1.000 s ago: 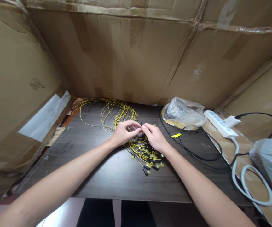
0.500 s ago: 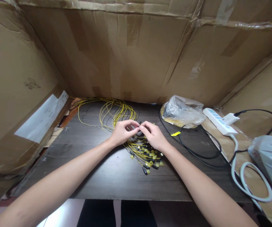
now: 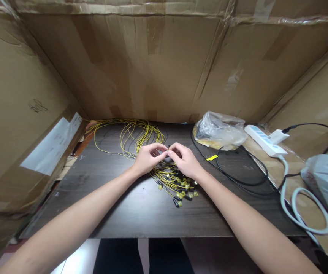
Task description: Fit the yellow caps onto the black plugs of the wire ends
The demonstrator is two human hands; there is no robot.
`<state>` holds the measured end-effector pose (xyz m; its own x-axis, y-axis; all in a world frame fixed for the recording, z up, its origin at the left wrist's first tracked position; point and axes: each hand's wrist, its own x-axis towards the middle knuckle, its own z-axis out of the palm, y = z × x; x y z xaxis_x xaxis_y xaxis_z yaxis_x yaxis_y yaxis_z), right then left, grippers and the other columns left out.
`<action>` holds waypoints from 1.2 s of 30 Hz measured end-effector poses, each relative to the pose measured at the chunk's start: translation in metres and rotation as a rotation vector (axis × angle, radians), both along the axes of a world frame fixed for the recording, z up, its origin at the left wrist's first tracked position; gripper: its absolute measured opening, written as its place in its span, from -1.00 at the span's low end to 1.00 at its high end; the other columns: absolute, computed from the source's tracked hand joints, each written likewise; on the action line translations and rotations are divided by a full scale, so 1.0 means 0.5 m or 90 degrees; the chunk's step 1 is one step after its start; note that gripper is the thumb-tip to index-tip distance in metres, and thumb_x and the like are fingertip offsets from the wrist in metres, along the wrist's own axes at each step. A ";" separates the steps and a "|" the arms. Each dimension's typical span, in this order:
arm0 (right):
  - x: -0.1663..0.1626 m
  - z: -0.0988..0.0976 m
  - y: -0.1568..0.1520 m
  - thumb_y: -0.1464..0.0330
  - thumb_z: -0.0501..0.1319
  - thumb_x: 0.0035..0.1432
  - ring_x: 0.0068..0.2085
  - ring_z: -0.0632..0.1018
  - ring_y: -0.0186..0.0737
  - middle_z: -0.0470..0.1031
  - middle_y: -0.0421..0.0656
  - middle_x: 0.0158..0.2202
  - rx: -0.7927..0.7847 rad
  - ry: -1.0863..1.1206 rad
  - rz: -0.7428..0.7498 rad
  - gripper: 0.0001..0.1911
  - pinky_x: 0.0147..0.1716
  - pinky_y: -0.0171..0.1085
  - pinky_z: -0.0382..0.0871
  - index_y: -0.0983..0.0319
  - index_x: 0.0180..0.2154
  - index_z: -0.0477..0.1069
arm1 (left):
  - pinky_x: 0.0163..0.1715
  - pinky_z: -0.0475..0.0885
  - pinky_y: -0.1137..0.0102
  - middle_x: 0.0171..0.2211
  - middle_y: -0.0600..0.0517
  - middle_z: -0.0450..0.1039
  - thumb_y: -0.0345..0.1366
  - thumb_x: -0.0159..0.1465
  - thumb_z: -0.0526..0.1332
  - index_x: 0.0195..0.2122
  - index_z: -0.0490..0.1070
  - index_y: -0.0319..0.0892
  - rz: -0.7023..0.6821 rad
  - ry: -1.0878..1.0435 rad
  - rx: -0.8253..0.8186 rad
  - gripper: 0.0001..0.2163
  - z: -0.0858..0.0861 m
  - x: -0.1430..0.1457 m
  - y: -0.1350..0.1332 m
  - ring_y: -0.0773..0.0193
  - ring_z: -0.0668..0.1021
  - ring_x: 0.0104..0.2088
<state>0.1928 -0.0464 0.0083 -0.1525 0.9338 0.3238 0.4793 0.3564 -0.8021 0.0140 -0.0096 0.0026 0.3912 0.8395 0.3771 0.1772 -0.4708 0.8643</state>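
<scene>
A bundle of thin yellow wires [image 3: 135,135] loops across the back of a dark wooden table [image 3: 141,213]; their small yellow and black connector ends [image 3: 181,188] lie in a heap near the middle. My left hand [image 3: 148,160] and my right hand [image 3: 184,161] meet fingertip to fingertip just above that heap. Both pinch a small dark part of the wires between thumb and fingers; what exactly it is stays too small to name.
Cardboard walls [image 3: 164,64] close in the table at back and both sides. At the right lie a clear plastic bag [image 3: 221,131], a white power strip [image 3: 265,140] with a thick white cord [image 3: 300,213], black cables [image 3: 238,179], a yellow tag [image 3: 211,157] and a grey bag [image 3: 327,186].
My hands have stayed together over the wire ends, the fingers shifting slightly as they work the small part. The view has tilted a little.
</scene>
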 end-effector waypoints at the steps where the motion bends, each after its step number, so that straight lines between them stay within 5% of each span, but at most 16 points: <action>1: 0.000 0.000 -0.001 0.22 0.14 0.29 -0.38 0.40 -0.25 0.43 -0.20 -0.40 0.001 0.004 -0.002 -0.79 -0.35 -0.28 0.23 0.21 -0.33 0.36 | -0.45 0.43 0.50 -0.34 0.01 0.62 -0.19 0.23 0.35 -0.24 0.58 -0.23 -0.001 -0.001 -0.003 -0.80 0.000 0.000 0.000 0.37 0.54 -0.47; 9: 0.001 -0.012 0.002 0.16 -0.04 0.39 -0.45 0.36 -0.28 0.31 -0.23 -0.53 -0.044 0.026 0.036 -0.57 -0.40 -0.28 0.20 0.20 -0.49 0.27 | -0.43 0.43 0.50 -0.36 0.02 0.61 -0.24 0.26 0.31 -0.25 0.56 -0.23 -0.031 0.021 0.022 -0.84 0.003 0.000 0.002 0.37 0.53 -0.46; 17: -0.001 -0.005 -0.001 0.25 0.12 0.29 -0.39 0.38 -0.27 0.41 -0.21 -0.39 0.010 0.021 -0.004 -0.82 -0.36 -0.29 0.23 0.21 -0.31 0.35 | -0.44 0.44 0.50 -0.31 -0.01 0.60 -0.23 0.24 0.32 -0.25 0.53 -0.24 -0.024 0.012 0.005 -0.82 0.002 0.000 0.004 0.37 0.54 -0.44; 24: 0.004 -0.011 0.003 0.20 0.01 0.36 -0.45 0.37 -0.27 0.33 -0.23 -0.53 -0.031 0.028 0.023 -0.60 -0.37 -0.28 0.21 0.20 -0.51 0.27 | -0.45 0.44 0.51 -0.34 0.00 0.60 -0.23 0.25 0.32 -0.23 0.55 -0.24 -0.037 0.024 0.012 -0.83 0.001 0.001 0.003 0.38 0.53 -0.45; 31: 0.003 -0.005 -0.001 0.24 0.10 0.31 -0.36 0.42 -0.23 0.45 -0.18 -0.36 0.008 0.019 -0.007 -0.80 -0.33 -0.27 0.26 0.20 -0.31 0.36 | -0.47 0.42 0.51 -0.33 -0.01 0.60 -0.24 0.24 0.32 -0.22 0.56 -0.24 -0.027 0.023 0.010 -0.82 -0.001 -0.001 0.003 0.40 0.51 -0.48; 36: 0.001 -0.007 0.000 0.20 -0.02 0.37 -0.40 0.39 -0.24 0.36 -0.21 -0.47 0.007 -0.020 0.001 -0.66 -0.34 -0.26 0.22 0.19 -0.42 0.26 | -0.48 0.41 0.52 -0.33 0.00 0.60 -0.24 0.24 0.33 -0.22 0.56 -0.23 -0.040 0.023 0.017 -0.82 -0.007 -0.001 0.004 0.41 0.50 -0.50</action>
